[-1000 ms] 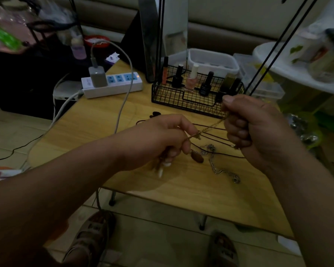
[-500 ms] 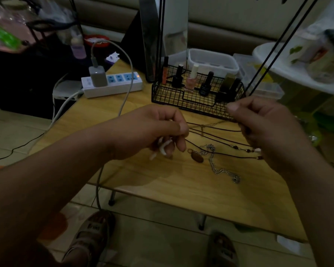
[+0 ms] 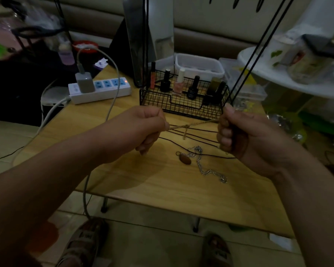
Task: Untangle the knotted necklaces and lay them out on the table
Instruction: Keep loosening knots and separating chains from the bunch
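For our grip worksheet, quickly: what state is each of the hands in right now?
Left hand: closed, pinching one end of the gold chain.
Right hand: closed, gripping the chain's other end.

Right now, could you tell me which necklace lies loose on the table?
The silver chain, by the brown pendant; the golden chain and black cords stretch between left hand and right hand.

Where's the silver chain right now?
Head view: the silver chain lies loose on the wooden table, right of centre, beside the brown oval pendant, just below the right hand.
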{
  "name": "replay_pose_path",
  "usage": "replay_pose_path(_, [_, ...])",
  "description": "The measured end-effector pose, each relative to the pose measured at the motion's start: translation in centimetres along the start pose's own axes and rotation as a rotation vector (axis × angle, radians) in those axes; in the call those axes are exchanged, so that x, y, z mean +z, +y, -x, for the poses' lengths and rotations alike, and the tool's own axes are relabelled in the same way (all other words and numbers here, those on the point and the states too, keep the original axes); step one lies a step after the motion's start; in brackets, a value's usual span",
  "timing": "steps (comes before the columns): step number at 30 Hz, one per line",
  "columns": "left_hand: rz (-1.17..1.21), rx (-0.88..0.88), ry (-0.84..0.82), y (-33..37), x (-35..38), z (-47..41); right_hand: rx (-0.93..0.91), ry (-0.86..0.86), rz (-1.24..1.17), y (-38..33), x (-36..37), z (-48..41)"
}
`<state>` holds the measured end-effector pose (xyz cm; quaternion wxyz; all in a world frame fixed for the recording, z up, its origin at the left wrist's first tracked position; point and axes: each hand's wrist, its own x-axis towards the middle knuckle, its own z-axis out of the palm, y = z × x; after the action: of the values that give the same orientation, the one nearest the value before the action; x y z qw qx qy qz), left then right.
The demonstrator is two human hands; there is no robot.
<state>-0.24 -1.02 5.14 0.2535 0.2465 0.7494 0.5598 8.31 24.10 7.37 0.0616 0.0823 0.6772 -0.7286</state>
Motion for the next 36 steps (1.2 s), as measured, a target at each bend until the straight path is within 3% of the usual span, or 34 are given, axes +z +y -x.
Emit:
replay_pose_path(10, [-0.024,-0.119,0.145,-0.2,0.3,-0.7,0.201,-0.128,-0.175,-0.1,0.4,0.2])
replay_pose_path(14, [0.12,-0.097,0.158,0.3,-0.1,-0.2,0.164,-0.065,0.008,0.1,-0.1,0.9])
replay_pose_path(19, [0.458,0.039,-0.049,1.3,0.1,0.8,0.152,-0.094,0.319,0.8,0.8,1.7])
replay_pose_path(27, [0.527,0.151,-0.204,2.1,0.6,-0.2,-0.122,-0.124,0.308,1.8,4.1,-0.1])
replay_pose_path(36, [0.331,0.132,-0.078,1.9,-1.2,-0.4,-0.226,-0.008,0.261,1.6,3.6,-0.9])
